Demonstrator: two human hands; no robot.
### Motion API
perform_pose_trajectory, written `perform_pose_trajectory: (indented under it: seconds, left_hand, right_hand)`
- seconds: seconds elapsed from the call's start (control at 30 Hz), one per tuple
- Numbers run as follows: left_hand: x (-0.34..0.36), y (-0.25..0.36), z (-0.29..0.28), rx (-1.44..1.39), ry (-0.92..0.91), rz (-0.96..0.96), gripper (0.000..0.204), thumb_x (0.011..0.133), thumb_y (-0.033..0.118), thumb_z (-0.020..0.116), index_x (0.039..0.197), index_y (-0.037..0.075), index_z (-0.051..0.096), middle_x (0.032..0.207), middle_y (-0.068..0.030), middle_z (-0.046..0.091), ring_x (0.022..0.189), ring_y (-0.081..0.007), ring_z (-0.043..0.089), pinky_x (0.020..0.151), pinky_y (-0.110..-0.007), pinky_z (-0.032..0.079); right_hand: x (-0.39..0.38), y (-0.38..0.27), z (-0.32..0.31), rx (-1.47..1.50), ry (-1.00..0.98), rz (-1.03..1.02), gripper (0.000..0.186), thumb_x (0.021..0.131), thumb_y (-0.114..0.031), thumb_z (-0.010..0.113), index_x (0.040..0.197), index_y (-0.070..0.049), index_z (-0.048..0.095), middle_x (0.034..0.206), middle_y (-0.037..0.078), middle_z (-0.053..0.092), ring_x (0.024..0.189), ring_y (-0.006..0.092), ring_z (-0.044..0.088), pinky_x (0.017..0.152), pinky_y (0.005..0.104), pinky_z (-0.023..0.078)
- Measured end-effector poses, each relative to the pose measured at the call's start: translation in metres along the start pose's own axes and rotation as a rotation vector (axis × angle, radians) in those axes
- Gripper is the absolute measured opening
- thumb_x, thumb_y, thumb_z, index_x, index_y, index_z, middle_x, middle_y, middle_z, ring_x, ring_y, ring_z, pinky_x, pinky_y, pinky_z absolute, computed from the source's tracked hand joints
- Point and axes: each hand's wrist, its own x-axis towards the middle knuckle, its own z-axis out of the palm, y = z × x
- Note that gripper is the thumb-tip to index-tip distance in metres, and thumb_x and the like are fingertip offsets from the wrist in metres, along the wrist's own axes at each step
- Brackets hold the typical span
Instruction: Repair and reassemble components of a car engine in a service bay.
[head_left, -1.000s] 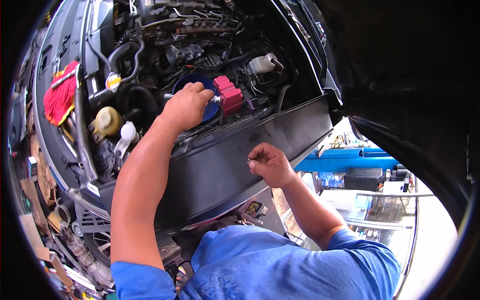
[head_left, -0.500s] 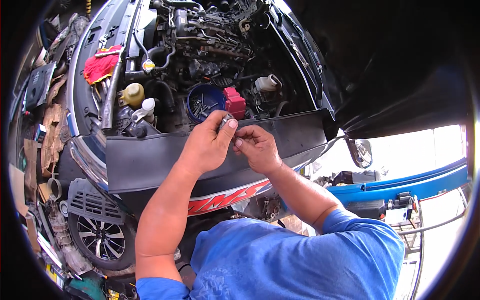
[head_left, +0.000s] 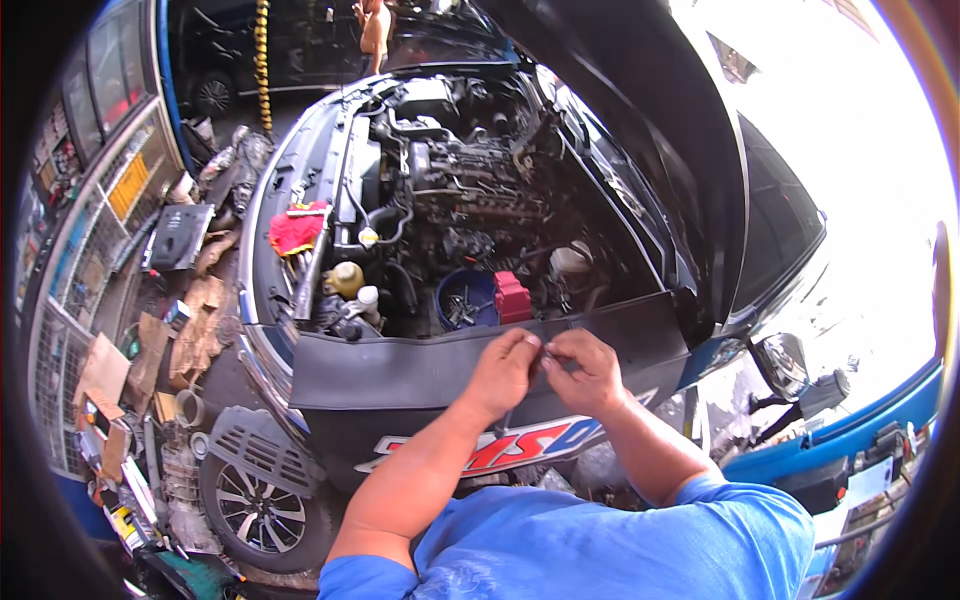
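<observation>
My left hand (head_left: 505, 372) and my right hand (head_left: 588, 372) are close together above a black fender cover (head_left: 400, 370) draped over the car's side. Both are closed, with fingertips pinched around something small and dark that I cannot make out. A thin dark shape shows below my left hand, too unclear to name. Just beyond my hands, in the engine bay (head_left: 470, 185), a blue round tray (head_left: 484, 290) holds several loose metal pieces. A red box-like cover (head_left: 513, 297) stands against the tray's right side.
A red cloth (head_left: 297, 232) and metal tools lie on the car's front edge at left. The raised hood (head_left: 640, 120) hangs over the right side. Cardboard (head_left: 200, 330) and parts clutter the floor left, near a wheel (head_left: 255, 510). Another person (head_left: 375, 35) stands at the far side.
My view has shifted, so the car sits lower and further right, and more of the workshop shows. The metal piece seen in my left hand before is now mostly hidden by my fingers.
</observation>
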Motion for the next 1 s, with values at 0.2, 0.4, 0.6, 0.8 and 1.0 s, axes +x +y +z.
perform_pose_trajectory:
  seconds: [0.2,0.4,0.6,0.8,1.0]
  left_hand:
    - [0.007,-0.017,0.036,-0.063,-0.056,-0.132,0.025,0.101,0.018,0.048,0.098,0.002,0.067,0.075,-0.0052,0.061,0.056,-0.0135,0.054,0.049,-0.029,0.041]
    - [0.005,-0.025,0.052,0.202,-0.182,-0.117,0.026,0.098,0.023,0.052,0.102,0.003,0.067,0.079,-0.0061,0.063,0.063,-0.0167,0.059,0.056,-0.031,0.047]
    - [0.01,-0.031,0.065,0.093,-0.334,-0.294,0.026,0.098,0.025,0.046,0.108,0.007,0.062,0.086,-0.0041,0.059,0.066,-0.0152,0.054,0.057,-0.03,0.041]
    - [0.017,-0.051,0.078,-0.019,-0.372,-0.436,0.025,0.099,0.024,0.042,0.104,0.007,0.059,0.094,-0.0082,0.062,0.08,-0.0184,0.061,0.063,-0.032,0.049]
    - [0.029,-0.062,0.069,0.117,-0.519,-0.524,0.02,0.097,0.018,0.042,0.101,0.005,0.055,0.095,-0.0106,0.061,0.09,-0.0205,0.063,0.077,-0.035,0.055]
  right_hand:
    - [-0.018,0.01,-0.039,-0.084,0.049,-0.02,0.024,0.074,0.001,0.078,0.095,-0.005,0.069,0.091,0.012,0.065,0.08,0.0288,0.067,0.068,0.0379,0.056]
    - [-0.053,0.008,-0.06,-0.081,0.065,0.216,0.032,0.075,-0.007,0.077,0.106,-0.01,0.077,0.098,0.012,0.063,0.093,0.0317,0.064,0.08,0.0411,0.056]
    - [-0.088,0.005,-0.058,0.109,0.31,0.303,0.028,0.075,-0.003,0.077,0.103,-0.005,0.072,0.11,0.015,0.058,0.097,0.032,0.065,0.08,0.0384,0.057]
    - [-0.115,-0.012,-0.062,0.094,0.372,0.42,0.025,0.077,-0.007,0.074,0.101,-0.005,0.072,0.113,0.016,0.059,0.105,0.0348,0.063,0.088,0.0409,0.055]
    - [-0.143,-0.03,-0.045,-0.031,0.549,0.444,0.018,0.077,-0.006,0.073,0.095,-0.005,0.07,0.109,0.016,0.06,0.102,0.0347,0.063,0.084,0.0415,0.055]
